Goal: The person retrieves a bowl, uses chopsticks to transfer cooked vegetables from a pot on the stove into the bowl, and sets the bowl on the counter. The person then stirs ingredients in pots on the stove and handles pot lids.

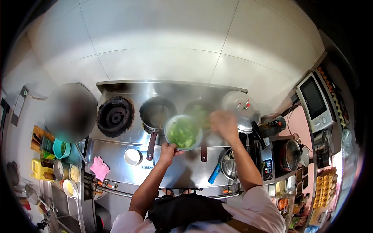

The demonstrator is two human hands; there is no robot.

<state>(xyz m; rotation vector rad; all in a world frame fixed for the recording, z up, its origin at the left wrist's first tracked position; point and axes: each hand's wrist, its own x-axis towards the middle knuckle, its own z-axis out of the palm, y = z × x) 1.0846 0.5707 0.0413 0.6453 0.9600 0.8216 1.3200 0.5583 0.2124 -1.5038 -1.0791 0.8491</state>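
My left hand (171, 153) grips the near rim of a white bowl (167, 136), which hangs tilted over the stove front. Chopped leafy greens (183, 134) lie in the bowl. My right hand (224, 123) is smeared by motion, just right of the bowl, so its fingers cannot be made out. Behind the bowl sits a saucepan partly hidden by it, with a brown handle (204, 151) pointing toward me and blurred green over it. Left of the bowl, a second dark saucepan (155, 110) rests on a burner.
An uncovered black burner (115, 116) is at the left. A steel lid (243, 110) stands at the back right. On the front ledge are a small white bowl (133, 157), a pink cloth (100, 168) and a blue-handled pan (228, 163). A pot (290, 155) sits farther right.
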